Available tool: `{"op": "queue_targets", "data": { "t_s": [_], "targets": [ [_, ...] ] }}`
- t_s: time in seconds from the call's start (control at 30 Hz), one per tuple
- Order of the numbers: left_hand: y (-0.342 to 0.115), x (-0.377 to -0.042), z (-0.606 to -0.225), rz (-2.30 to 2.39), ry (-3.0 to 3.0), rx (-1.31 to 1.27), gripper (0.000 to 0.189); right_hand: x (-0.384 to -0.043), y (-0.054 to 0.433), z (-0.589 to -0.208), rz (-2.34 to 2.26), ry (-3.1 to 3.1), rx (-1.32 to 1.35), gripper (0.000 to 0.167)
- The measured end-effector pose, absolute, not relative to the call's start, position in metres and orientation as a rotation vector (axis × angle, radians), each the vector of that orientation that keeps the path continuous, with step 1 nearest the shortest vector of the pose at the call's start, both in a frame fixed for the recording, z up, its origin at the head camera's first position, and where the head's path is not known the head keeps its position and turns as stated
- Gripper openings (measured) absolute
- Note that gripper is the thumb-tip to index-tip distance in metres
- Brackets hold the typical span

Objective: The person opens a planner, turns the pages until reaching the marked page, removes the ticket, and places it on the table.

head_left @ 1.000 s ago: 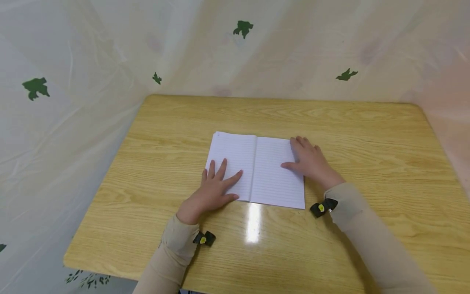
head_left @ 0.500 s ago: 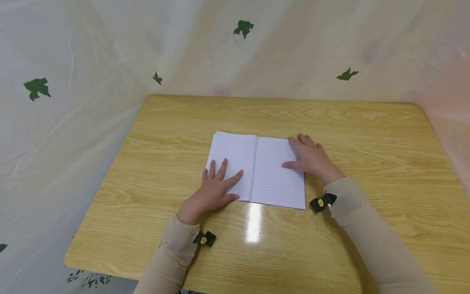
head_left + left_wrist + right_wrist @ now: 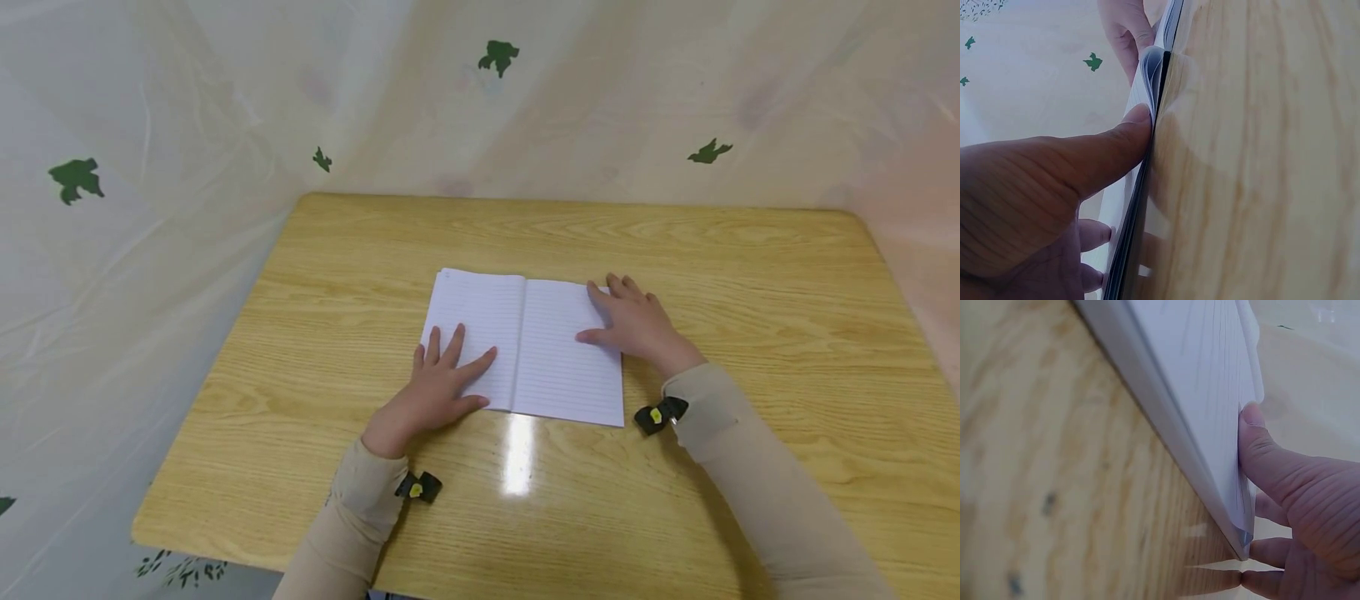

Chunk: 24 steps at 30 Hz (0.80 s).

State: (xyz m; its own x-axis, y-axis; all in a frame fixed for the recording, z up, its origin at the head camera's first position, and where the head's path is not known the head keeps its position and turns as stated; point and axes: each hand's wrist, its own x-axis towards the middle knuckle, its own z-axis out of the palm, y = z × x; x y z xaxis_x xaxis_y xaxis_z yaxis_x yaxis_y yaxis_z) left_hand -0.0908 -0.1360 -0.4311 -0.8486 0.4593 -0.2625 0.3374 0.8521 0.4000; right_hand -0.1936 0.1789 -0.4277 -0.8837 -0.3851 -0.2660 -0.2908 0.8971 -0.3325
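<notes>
An open notebook [image 3: 558, 375] with lined white pages lies on the wooden table in the head view. My left hand [image 3: 431, 392] rests spread on the lower part of its left page, and in the left wrist view the thumb [image 3: 1113, 150] lies along the near edge. At the upper right corner of the right page is my right hand [image 3: 637, 325]. Its thumb [image 3: 1266, 450] touches the lined page in the right wrist view, while other fingers reach past the corner to the tabletop. The page corner [image 3: 1244, 536] curls up slightly beside those fingers.
The wooden table [image 3: 360, 250] extends around the notebook on all sides. Behind it hangs a pale curtain [image 3: 600, 100] with green bird shapes. Both sleeved forearms come in from the front edge, each with a black strap [image 3: 660, 415] at the wrist.
My right hand has shifted slightly, its index finger sliding a little left along the page's top edge. The left hand and the notebook stay where they were.
</notes>
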Motion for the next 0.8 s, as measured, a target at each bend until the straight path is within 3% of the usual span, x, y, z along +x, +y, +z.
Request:
{"op": "queue_targets", "data": {
  "t_s": [0.27, 0.57, 0.8],
  "targets": [
    [-0.135, -0.091, -0.431, 0.472, 2.674, 0.597, 0.066, -0.191, 0.178, -0.43, -0.369, 2.731, -0.542, 0.084],
    [-0.137, -0.091, -0.432, 0.473, 2.671, 0.583, 0.066, -0.182, 0.174, -0.43, -0.441, 2.762, -0.638, 0.06],
    [-0.138, -0.091, -0.432, 0.489, 2.671, 0.584, 0.066, -0.18, 0.172, -0.433, -0.486, 2.774, -0.62, 0.059]
  ]
}}
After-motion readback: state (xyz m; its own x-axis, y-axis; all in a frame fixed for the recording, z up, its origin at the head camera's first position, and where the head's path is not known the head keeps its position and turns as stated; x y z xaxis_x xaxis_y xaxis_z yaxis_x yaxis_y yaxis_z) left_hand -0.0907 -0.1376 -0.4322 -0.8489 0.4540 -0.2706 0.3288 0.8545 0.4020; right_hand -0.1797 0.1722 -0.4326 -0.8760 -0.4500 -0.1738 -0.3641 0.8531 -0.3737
